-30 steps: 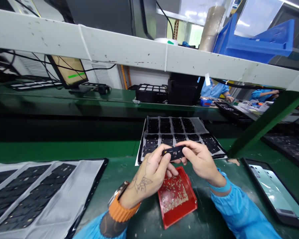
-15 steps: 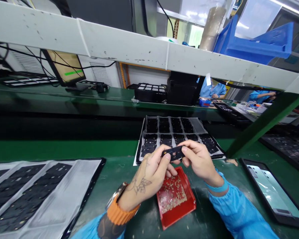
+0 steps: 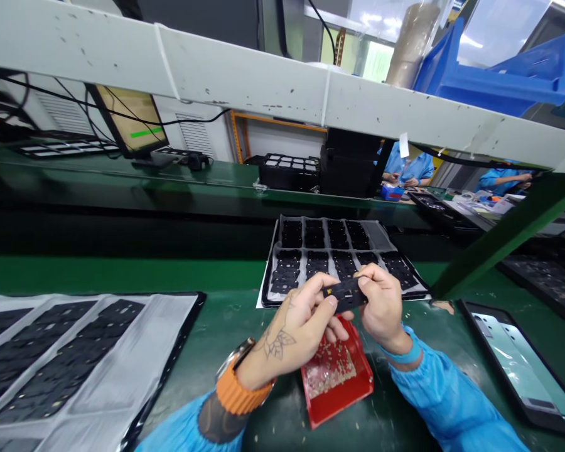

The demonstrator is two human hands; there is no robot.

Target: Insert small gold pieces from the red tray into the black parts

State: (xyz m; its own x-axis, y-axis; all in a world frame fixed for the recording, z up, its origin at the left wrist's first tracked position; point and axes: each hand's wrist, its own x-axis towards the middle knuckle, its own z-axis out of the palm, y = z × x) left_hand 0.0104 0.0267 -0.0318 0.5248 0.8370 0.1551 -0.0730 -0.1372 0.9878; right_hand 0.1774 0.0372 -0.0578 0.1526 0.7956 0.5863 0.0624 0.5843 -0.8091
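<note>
Both hands hold one small black flat part (image 3: 346, 292) above a red tray (image 3: 339, 394) of tiny gold-coloured pieces. My left hand (image 3: 294, 333), tattooed and with an orange watch strap at the wrist, pinches the part's left end. My right hand (image 3: 381, 304), in a blue sleeve, is closed on its right end. Just beyond the hands lies a black tray (image 3: 269, 276) with rows of similar black parts in pockets.
A large tray of black parts under clear film (image 3: 75, 364) lies at the left. A phone-like panel in a black holder (image 3: 518, 364) lies at the right. A white beam (image 3: 263, 88) crosses overhead, beside a green post (image 3: 503, 235). Other workers in blue sit far right (image 3: 407, 169).
Both hands with the black part have shifted slightly right; my right hand has curled more tightly over the part's right end.
</note>
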